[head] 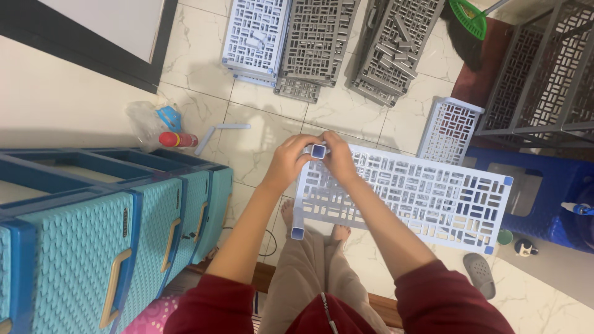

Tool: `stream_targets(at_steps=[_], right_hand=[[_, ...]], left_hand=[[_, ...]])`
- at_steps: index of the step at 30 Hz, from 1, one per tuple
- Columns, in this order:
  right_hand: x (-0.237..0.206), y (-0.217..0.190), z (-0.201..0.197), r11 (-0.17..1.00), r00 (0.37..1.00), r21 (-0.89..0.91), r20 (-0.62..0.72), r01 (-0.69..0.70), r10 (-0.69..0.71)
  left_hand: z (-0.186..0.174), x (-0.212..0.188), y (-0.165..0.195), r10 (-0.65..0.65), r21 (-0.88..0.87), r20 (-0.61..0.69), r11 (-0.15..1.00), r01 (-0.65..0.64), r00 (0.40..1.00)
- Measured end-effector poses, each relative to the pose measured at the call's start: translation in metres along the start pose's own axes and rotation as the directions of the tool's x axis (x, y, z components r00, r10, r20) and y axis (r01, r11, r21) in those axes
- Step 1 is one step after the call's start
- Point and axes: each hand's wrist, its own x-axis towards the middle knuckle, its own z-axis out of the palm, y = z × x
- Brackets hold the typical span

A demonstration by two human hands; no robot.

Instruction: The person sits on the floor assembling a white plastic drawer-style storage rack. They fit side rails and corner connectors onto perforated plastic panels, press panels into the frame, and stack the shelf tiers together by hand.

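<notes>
Tiled floor | both hands' grip [315, 158] pinching shelf panel [408, 198] corner socket [318, 151]

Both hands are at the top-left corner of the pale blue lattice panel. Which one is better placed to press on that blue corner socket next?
Probably the right hand: its fingers sit directly beside the blue corner socket, above the lattice panel. The left hand wraps the corner from outside, seemingly steadying it.
</notes>
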Motion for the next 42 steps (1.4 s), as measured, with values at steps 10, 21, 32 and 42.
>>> stream_targets(at_steps=[10, 21, 32, 42], right_hand=[[0.045, -0.099, -0.039, 0.885, 0.943, -0.458, -0.254, 0.08, -0.217], [0.075, -0.086, -0.011, 0.727, 0.984, -0.687, -0.126, 0.003, -0.123], [0.078, -0.046, 0.015, 0.751, 0.987, -0.645, -0.04, -0.144, 0.155], [0.113, -0.005, -0.034, 0.714, 0.949, -0.637, -0.286, -0.292, 0.133]], left_hand=[[0.031, 0.002, -0.036, -0.179, -0.154, -0.149, 0.976, 0.156, 0.973], [0.033, -0.031, -0.074, -0.331, -0.314, -0.214, 0.914, 0.256, 0.919], [0.039, -0.085, -0.096, -0.471, -0.427, -0.307, 0.845, 0.323, 0.827], [-0.016, -0.098, -0.151, -0.518, -0.277, -0.159, 0.841, 0.465, 0.841]])
